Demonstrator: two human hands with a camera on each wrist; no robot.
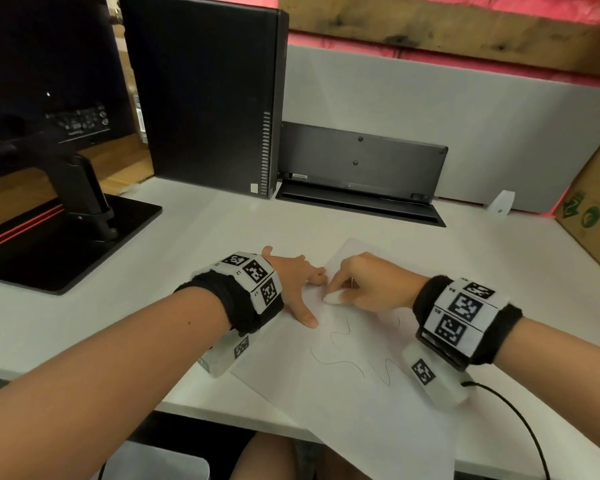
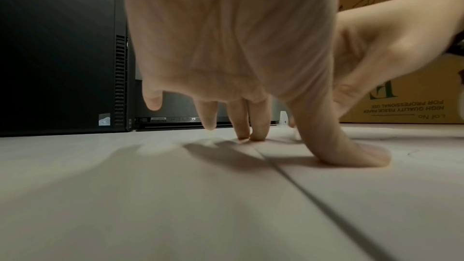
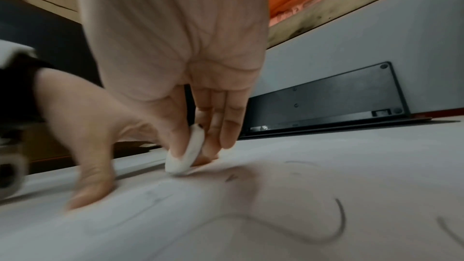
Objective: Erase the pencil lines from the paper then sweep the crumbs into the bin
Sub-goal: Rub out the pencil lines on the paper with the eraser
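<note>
A white sheet of paper point(image 1: 354, 393) lies askew on the white desk, its near corner over the front edge. Wavy pencil lines point(image 1: 340, 341) cross its middle; the same pencil lines point(image 3: 301, 231) show in the right wrist view. My right hand point(image 1: 368, 285) pinches a white oval eraser point(image 1: 332, 298) between thumb and fingers, and the eraser point(image 3: 185, 154) touches the paper near its far left edge. My left hand point(image 1: 291, 289) lies spread, thumb point(image 2: 351, 150) and fingertips pressing on the paper's left edge point(image 2: 288, 174). No crumbs or bin can be made out.
A black computer tower point(image 1: 205, 95) stands at the back, a black keyboard point(image 1: 361, 164) leans on the grey divider beside it. A monitor base point(image 1: 59, 237) sits at the left. A cardboard box point(image 1: 593, 213) is at the right. A cable point(image 1: 520, 420) trails from my right wrist.
</note>
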